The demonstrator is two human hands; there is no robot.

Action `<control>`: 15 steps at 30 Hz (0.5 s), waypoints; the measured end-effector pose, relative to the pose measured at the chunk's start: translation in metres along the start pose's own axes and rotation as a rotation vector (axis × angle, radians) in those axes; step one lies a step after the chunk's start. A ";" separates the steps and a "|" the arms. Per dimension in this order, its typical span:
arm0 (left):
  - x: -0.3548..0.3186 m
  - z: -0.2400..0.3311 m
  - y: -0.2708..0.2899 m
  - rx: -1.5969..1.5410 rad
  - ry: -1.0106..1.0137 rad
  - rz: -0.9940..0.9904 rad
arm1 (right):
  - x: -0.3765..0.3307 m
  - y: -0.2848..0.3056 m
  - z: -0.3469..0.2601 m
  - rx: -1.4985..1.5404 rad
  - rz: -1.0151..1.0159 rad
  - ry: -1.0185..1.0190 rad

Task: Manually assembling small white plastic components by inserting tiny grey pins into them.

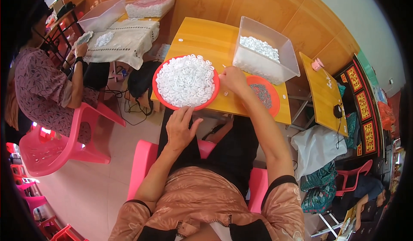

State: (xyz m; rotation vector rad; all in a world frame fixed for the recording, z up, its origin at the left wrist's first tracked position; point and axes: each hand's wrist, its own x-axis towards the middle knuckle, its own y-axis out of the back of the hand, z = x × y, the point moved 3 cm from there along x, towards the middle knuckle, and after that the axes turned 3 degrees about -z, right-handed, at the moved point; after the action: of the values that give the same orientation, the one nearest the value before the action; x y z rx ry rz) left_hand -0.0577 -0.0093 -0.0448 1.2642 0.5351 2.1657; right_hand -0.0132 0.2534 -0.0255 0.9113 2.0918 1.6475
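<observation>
A round red basin (156,93) heaped with small white plastic pieces (185,81), many of them ring-shaped, sits at the front left of the yellow table. My left hand (183,127) is at its near rim, fingers stretched out and thumb apart, holding nothing. Just right of the basin, my right hand (234,79) is over the table with its fingers curled together. Whatever they may hold is hidden. Beside that wrist lies a red-orange plate (273,95) with many small grey metal parts (260,94), partly covered by my forearm.
Behind my right hand stands a clear plastic bin (282,54) with white pieces. A few loose pieces lie on the yellow table (206,34). To the left, a person (51,90) sits on a pink chair (56,150) at a cloth-covered table (124,43). Another yellow table (322,97) is at right.
</observation>
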 end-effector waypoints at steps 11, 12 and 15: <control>0.037 0.007 -0.007 0.086 -0.059 -0.104 | -0.017 0.007 0.008 -0.019 -0.107 -0.070; 0.050 0.008 -0.012 0.088 -0.097 -0.141 | -0.015 0.009 0.002 0.060 -0.059 -0.001; 0.084 0.004 -0.039 0.134 -0.248 -0.275 | -0.010 0.007 -0.010 0.146 0.002 0.072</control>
State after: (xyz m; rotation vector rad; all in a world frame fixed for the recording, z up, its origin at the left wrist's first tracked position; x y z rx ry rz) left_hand -0.0765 0.0751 -0.0108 1.4150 0.7127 1.7424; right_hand -0.0101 0.2406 -0.0177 0.9113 2.2855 1.5669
